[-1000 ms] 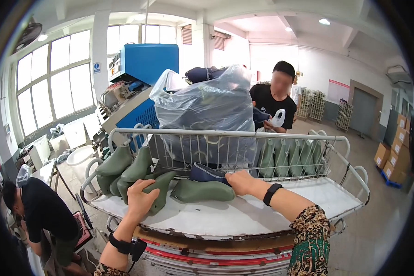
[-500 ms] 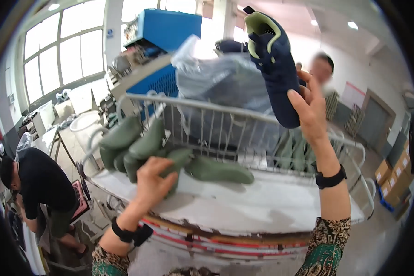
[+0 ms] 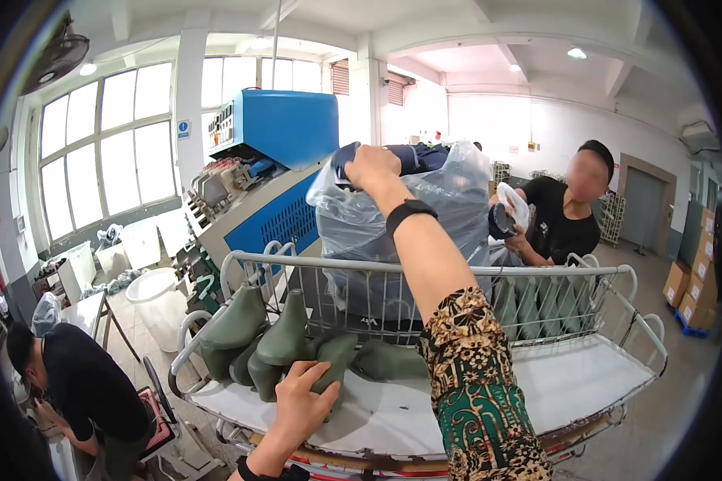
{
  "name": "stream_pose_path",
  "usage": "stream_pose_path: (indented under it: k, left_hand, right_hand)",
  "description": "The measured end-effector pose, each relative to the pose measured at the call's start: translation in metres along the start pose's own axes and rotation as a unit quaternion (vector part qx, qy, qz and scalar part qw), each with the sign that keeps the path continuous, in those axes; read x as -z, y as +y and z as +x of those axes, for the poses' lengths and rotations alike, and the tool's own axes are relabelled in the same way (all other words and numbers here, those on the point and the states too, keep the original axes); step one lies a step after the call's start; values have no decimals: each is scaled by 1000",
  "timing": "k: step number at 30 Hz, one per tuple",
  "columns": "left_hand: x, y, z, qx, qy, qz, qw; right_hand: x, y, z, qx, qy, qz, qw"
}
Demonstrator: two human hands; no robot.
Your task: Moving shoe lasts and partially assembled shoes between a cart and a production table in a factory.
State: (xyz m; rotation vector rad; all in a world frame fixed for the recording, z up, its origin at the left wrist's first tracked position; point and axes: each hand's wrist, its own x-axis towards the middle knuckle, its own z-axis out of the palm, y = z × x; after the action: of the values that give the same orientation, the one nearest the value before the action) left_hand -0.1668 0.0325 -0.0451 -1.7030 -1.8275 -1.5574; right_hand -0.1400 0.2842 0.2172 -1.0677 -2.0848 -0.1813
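Stretched far forward, my right hand (image 3: 373, 168) is closed on a navy shoe upper (image 3: 344, 158) at the top of a large clear plastic bag (image 3: 361, 232). More dark navy uppers (image 3: 417, 158) show at the bag's mouth. My left hand (image 3: 303, 403) is lower down at the cart, its bent fingers against a green shoe last (image 3: 337, 353); its grip is partly hidden. Other green lasts (image 3: 285, 341) lean in a pile to the left of it, and one last (image 3: 387, 361) lies on its side to the right, partly behind my right arm.
The white-topped cart (image 3: 569, 377) has a wire rail (image 3: 537, 272); several green lasts (image 3: 529, 305) stand in a row behind it. Across the cart, a person (image 3: 565, 220) holds a dark shoe. Another person (image 3: 96, 385) sits at left. A blue machine (image 3: 285, 128) stands behind.
My right hand has gone from holding the navy shoe upper up at the right to the bag's top, farther left. My left hand stays by the lasts. The view has tilted up.
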Motion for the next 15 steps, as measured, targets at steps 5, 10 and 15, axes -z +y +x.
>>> stream_pose_path:
  k: [5, 10, 15]
  left_hand:
    - [-1, -3, 1, 3, -4, -4, 1000]
    - [-1, 0, 2, -19, 1, 8, 1000]
    - [13, 3, 20, -37, -82, 102, 991]
  right_hand:
    - [-16, -3, -12, 33, -25, -16, 999]
    - [-8, 6, -30, 70, 110, 18, 991]
    - [46, 73, -97, 150, 187, 397, 886]
